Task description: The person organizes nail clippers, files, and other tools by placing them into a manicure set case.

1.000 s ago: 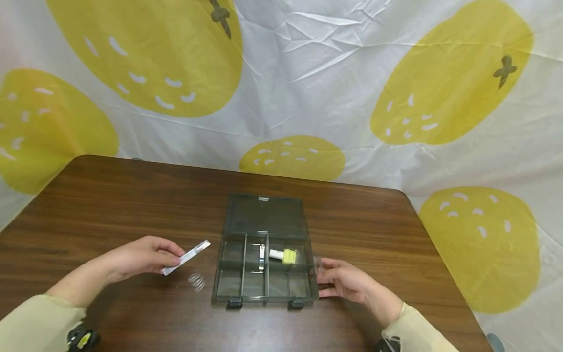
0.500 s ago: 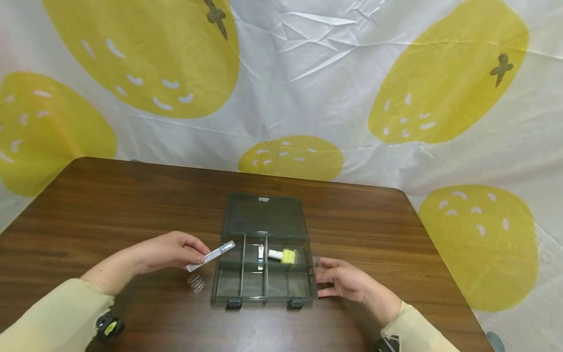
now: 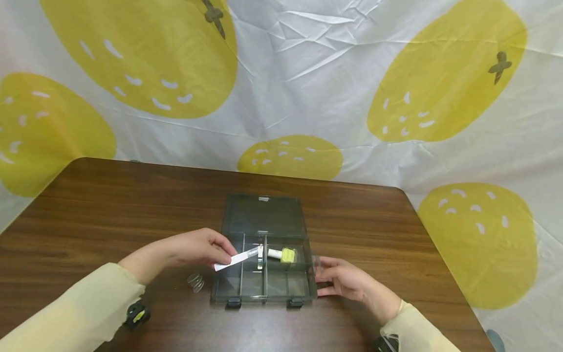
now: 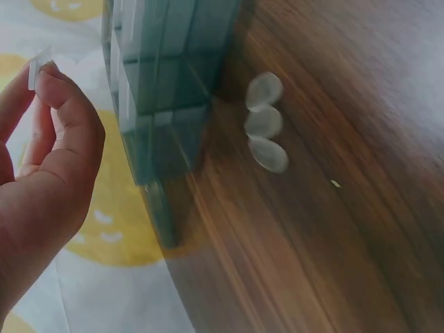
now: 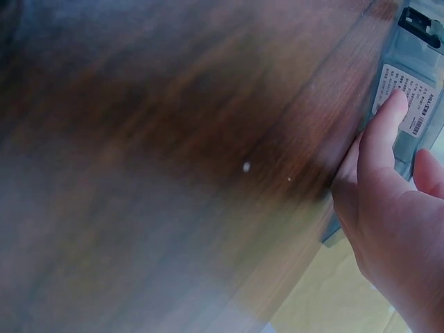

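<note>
From the head view we see our left hand (image 3: 200,247) pinching a thin white strip (image 3: 236,258) between thumb and fingertips, its far end reaching over the left compartments of the open box (image 3: 264,274). The box sits on the brown surface (image 3: 110,205) with its lid laid flat behind it. Our right hand (image 3: 345,281) rests against the right wall of the box, fingers fairly straight, pressing the side and gripping nothing. Inside the box, a small metal piece (image 3: 261,256) stands in the middle rear compartment, and a white and yellow item (image 3: 283,254) lies in the compartment to its right. A wire spring (image 3: 196,282) lies on the surface just left of the box.

From the left wrist view we see the left hand (image 4: 48,173) curled, the end of the strip (image 4: 38,66) clamped between thumb and finger. The box (image 4: 163,90) stands close by, and the spring (image 4: 265,122) lies beside it, blurred.

From the right wrist view we see the right hand (image 5: 392,215) with a fingertip touching the label (image 5: 409,104) on the side of the box (image 5: 416,62). The wood here is blurred.
</note>
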`<action>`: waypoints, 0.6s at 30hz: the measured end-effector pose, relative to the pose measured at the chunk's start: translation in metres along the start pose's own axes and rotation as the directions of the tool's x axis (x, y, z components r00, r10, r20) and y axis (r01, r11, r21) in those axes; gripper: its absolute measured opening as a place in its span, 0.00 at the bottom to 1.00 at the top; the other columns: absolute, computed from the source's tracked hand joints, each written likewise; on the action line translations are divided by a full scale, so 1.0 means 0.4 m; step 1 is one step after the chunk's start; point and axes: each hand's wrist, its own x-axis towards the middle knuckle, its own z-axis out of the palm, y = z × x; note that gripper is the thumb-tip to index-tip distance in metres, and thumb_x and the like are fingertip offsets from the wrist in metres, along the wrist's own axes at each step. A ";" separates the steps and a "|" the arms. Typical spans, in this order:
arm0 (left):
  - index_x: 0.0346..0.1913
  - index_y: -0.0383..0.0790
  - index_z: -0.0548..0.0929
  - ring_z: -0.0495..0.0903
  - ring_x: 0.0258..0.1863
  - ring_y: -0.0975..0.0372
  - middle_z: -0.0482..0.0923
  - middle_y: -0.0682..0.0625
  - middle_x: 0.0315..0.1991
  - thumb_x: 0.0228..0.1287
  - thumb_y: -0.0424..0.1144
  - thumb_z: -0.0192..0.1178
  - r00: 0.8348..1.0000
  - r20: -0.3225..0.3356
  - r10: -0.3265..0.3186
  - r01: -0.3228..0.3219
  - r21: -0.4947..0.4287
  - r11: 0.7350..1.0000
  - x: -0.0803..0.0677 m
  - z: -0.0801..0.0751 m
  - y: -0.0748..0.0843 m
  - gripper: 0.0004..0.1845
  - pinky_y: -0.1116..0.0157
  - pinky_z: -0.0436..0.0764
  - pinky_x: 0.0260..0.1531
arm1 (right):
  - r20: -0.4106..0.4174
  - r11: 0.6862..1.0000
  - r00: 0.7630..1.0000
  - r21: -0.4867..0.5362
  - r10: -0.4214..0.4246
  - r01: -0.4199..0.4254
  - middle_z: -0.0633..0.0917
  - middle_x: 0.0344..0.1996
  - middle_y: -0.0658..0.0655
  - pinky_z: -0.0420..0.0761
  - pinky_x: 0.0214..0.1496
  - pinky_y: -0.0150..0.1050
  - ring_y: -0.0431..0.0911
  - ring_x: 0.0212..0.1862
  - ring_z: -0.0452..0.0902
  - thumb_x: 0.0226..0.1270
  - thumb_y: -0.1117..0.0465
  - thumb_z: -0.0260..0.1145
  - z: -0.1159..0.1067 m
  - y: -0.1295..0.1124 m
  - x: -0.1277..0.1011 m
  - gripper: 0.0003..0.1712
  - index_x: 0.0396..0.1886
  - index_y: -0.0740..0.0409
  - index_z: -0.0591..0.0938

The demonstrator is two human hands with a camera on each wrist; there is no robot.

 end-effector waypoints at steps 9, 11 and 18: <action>0.44 0.28 0.81 0.76 0.31 0.66 0.80 0.51 0.33 0.58 0.32 0.61 1.000 0.022 -0.020 0.019 0.060 0.998 0.049 0.040 0.040 0.13 0.68 0.77 0.36 | 0.001 1.000 1.000 0.001 -0.003 0.003 0.77 0.45 0.52 0.80 0.49 0.41 0.40 0.45 0.77 0.65 0.69 0.49 -0.001 0.002 0.001 0.36 0.69 0.75 0.47; 0.44 0.29 0.81 0.76 0.30 0.66 0.81 0.52 0.33 0.58 0.32 0.61 0.999 0.024 -0.027 0.025 0.082 0.996 0.058 0.048 0.049 0.12 0.68 0.77 0.36 | 0.004 1.000 1.000 -0.002 -0.007 0.008 0.76 0.46 0.52 0.80 0.49 0.42 0.40 0.46 0.77 0.65 0.69 0.49 0.000 0.001 0.001 0.36 0.69 0.75 0.47; 0.45 0.27 0.81 0.75 0.30 0.67 0.80 0.55 0.30 0.58 0.31 0.60 0.998 0.056 -0.023 0.017 0.108 0.994 0.090 0.075 0.068 0.13 0.68 0.77 0.37 | 0.003 1.000 1.000 0.005 -0.008 0.008 0.76 0.46 0.53 0.80 0.49 0.42 0.41 0.46 0.77 0.65 0.69 0.49 0.000 0.003 -0.001 0.35 0.69 0.75 0.49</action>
